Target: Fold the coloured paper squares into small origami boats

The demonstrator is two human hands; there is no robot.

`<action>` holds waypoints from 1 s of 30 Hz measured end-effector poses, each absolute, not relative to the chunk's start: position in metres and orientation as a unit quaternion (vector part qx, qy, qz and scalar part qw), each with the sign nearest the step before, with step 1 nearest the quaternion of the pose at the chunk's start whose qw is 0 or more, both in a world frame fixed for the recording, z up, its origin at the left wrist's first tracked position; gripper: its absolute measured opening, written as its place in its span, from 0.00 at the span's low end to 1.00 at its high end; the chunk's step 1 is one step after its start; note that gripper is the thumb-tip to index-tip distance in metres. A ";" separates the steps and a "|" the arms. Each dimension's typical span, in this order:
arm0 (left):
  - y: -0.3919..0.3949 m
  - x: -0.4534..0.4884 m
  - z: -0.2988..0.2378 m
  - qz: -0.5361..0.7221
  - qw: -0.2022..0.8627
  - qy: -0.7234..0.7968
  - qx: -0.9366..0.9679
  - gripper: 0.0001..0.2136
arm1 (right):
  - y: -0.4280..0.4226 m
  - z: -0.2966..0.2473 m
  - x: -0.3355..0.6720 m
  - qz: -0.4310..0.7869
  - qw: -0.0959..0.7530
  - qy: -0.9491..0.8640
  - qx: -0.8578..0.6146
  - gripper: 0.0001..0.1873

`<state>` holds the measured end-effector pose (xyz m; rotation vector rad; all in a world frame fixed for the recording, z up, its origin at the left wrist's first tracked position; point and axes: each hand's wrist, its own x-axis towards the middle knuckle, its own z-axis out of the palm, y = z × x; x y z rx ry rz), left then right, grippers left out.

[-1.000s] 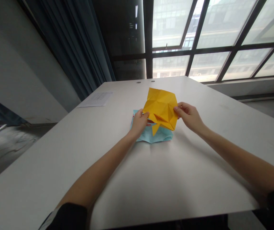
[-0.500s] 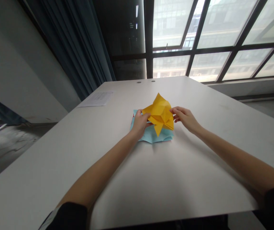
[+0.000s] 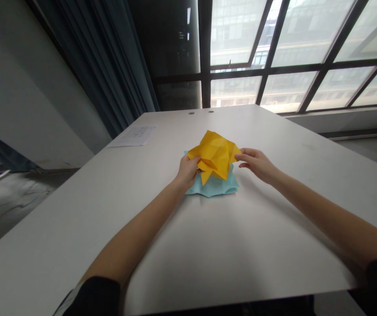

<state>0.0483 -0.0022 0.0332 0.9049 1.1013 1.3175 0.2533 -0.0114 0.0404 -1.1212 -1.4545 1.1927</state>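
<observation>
A creased yellow paper (image 3: 215,153), partly folded into points, is held just above the table's middle. My left hand (image 3: 187,170) pinches its left edge with closed fingers. My right hand (image 3: 257,163) pinches its right corner between thumb and fingertips. Beneath the yellow paper lies a light blue paper (image 3: 215,186), wrinkled, flat on the white table (image 3: 208,245). Part of the blue sheet is hidden by the yellow one and by my left hand.
A printed white sheet (image 3: 133,135) lies near the table's far left edge. Two small round holes (image 3: 200,112) mark the far end of the table. Dark curtains hang at the left and large windows stand behind.
The yellow paper, spread out tall a second ago, has collapsed into a lower, bunched shape and shifted slightly left. Both hands stayed on its edges and came a little lower.
</observation>
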 end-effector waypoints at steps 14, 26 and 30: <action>0.001 0.046 0.028 0.540 0.516 0.463 0.478 0.09 | 0.003 0.036 0.273 0.430 0.367 -0.623 -0.540 0.12; -0.008 0.053 0.027 0.445 0.576 0.410 0.549 0.13 | -0.007 0.041 0.261 0.555 0.448 -0.576 -0.399 0.18; -0.011 0.052 0.028 0.369 0.600 0.420 0.572 0.20 | -0.002 0.040 0.266 0.502 0.501 -0.560 -0.428 0.17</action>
